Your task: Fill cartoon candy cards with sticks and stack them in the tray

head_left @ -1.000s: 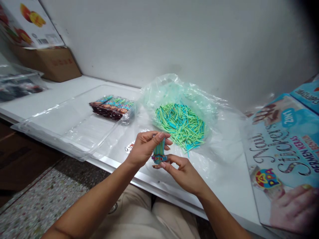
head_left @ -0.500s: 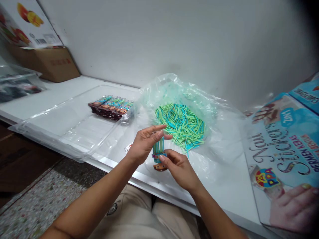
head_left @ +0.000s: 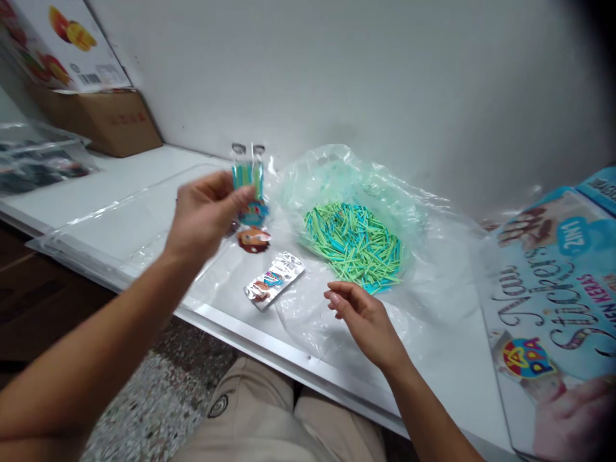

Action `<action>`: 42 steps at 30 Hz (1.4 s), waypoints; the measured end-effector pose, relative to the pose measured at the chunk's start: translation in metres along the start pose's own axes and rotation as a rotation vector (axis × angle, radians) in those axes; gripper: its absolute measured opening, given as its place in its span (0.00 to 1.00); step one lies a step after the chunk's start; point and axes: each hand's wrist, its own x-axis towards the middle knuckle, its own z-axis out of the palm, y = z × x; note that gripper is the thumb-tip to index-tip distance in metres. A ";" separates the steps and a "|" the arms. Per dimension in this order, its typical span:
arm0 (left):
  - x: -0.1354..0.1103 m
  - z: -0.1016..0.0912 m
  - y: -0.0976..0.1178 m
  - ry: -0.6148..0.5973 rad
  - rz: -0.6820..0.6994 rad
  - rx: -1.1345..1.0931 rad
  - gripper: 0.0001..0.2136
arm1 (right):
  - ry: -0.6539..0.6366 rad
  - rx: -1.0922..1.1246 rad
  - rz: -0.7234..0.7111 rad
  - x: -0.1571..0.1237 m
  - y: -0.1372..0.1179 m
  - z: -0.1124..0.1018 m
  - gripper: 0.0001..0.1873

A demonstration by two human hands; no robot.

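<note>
My left hand (head_left: 205, 208) pinches a clear candy packet (head_left: 253, 183) between thumb and fingers, raised above the table's left part. Green and blue sticks show inside the packet, with a printed brown cartoon face at its lower end. My right hand (head_left: 363, 317) hovers with loosely curled fingers, apart from the packet, and nothing shows in it. Between the hands a silver foil packet (head_left: 274, 280) lies on the plastic sheet. Beyond my right hand, a heap of green and blue sticks (head_left: 356, 244) lies on a crumpled clear plastic bag (head_left: 332, 160).
A clear plastic tray (head_left: 115, 273) stands at left; my left arm and hand hide much of it. Further left are a cardboard box (head_left: 103, 125) and a clear container (head_left: 43, 157). A blue printed carton (head_left: 543, 289) stands at right. The wall (head_left: 360, 70) bounds the back.
My left hand has moved left and up with the packet. My right hand has let go of it and stays at the right. The silver packet is now uncovered.
</note>
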 end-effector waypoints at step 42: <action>0.141 -0.026 -0.120 -0.160 0.234 1.191 0.26 | -0.006 -0.843 0.178 0.129 0.042 0.049 0.24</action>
